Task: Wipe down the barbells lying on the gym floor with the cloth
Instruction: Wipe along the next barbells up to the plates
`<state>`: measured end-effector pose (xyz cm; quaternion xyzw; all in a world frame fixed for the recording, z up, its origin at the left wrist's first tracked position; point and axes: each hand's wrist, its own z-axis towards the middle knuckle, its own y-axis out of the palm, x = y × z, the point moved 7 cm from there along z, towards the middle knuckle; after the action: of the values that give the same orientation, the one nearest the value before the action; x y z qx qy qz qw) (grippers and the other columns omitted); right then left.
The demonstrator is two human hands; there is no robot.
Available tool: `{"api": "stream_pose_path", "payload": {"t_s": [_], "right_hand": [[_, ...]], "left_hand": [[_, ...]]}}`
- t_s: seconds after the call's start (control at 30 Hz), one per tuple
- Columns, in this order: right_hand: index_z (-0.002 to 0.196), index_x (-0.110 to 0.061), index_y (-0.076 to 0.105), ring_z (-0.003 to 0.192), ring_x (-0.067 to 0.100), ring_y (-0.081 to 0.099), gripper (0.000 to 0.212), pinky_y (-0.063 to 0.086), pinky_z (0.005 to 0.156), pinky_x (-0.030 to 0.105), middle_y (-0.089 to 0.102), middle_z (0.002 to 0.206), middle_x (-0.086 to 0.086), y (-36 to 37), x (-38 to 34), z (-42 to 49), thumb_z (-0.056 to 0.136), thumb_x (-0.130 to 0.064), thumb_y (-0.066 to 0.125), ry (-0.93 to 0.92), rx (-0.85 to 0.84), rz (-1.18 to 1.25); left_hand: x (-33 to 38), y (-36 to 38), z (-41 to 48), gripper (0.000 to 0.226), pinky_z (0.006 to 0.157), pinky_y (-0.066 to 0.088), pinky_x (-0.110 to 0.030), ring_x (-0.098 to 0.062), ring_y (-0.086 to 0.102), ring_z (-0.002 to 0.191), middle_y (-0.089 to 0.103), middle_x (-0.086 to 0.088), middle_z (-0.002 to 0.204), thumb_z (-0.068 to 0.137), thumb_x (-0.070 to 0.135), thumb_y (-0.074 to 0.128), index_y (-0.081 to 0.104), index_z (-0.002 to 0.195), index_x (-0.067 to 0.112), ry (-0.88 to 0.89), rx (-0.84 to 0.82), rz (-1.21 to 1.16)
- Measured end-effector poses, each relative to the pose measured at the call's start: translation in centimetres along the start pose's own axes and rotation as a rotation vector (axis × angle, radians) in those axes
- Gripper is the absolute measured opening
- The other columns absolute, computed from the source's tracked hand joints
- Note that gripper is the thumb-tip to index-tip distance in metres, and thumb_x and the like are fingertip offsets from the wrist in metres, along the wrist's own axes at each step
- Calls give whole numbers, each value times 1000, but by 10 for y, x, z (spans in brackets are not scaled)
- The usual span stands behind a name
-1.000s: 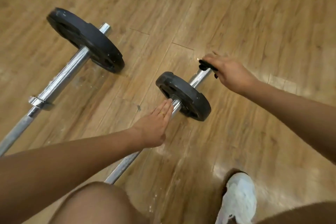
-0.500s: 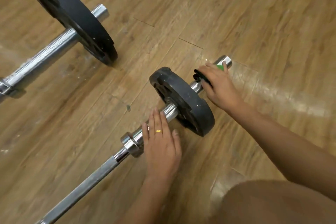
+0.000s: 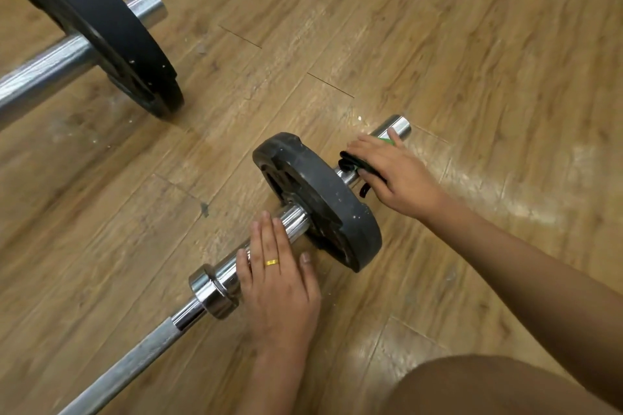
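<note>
Within the last second the right hand (image 3: 397, 175), fingers curled over the dark cloth (image 3: 350, 162), has drawn back off the sleeve tip (image 3: 399, 126); the left hand (image 3: 279, 280) now lies flat, gripping nothing, steadying the near barbell (image 3: 135, 357) on the floor; outer-sleeve wipe judged underway

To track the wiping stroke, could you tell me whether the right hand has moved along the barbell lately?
Yes. The right hand, holding the cloth, slid from the sleeve's tip toward the weight plate, baring the tip.

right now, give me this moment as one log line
left hand: flat on near barbell, inside plate | right hand: holds cloth round bar end | far barbell: untouched
</note>
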<state>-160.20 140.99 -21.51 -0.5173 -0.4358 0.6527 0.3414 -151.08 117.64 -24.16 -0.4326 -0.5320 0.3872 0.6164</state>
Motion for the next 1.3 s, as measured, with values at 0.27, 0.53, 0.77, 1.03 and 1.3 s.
{"api": "stream_pose_path", "payload": {"t_s": [0.27,0.53,0.77,1.03,1.3], "right_hand": [[133,-12,59,138,22,45,40,-2,122,41,63,132,1,5,-25,1,98,-26,46,37,43,46],[140,-18,50,138,19,43,39,8,122,41,59,135,1,0,-25,2,101,-20,50,24,-96,-99],[130,-14,58,134,26,49,34,9,121,44,62,127,8,0,-21,13,97,-14,57,90,37,-23],[119,-13,65,99,10,43,25,26,117,48,62,104,-1,-12,-16,32,96,-12,56,-1,-13,-43],[116,-15,67,102,24,61,26,8,119,40,64,99,-2,-10,-3,28,92,-8,61,36,-16,57]], "left_hand": [[-2,3,0,61,121,11,-46,-25,24,151,27,-10,163,99,32,37,35,153,3,2,65,3],[-4,4,-2,65,122,0,-40,-25,22,151,22,-8,165,98,35,32,26,156,6,25,-1,0],[2,2,11,64,120,11,-46,-26,29,149,32,-9,162,98,37,32,35,153,4,17,-22,33],[-6,2,17,61,120,16,-46,-23,27,150,31,-7,162,100,37,37,35,154,9,41,21,88],[4,-2,5,65,117,18,-47,-21,30,149,31,-4,162,96,41,41,34,154,12,-5,-4,86]]}}
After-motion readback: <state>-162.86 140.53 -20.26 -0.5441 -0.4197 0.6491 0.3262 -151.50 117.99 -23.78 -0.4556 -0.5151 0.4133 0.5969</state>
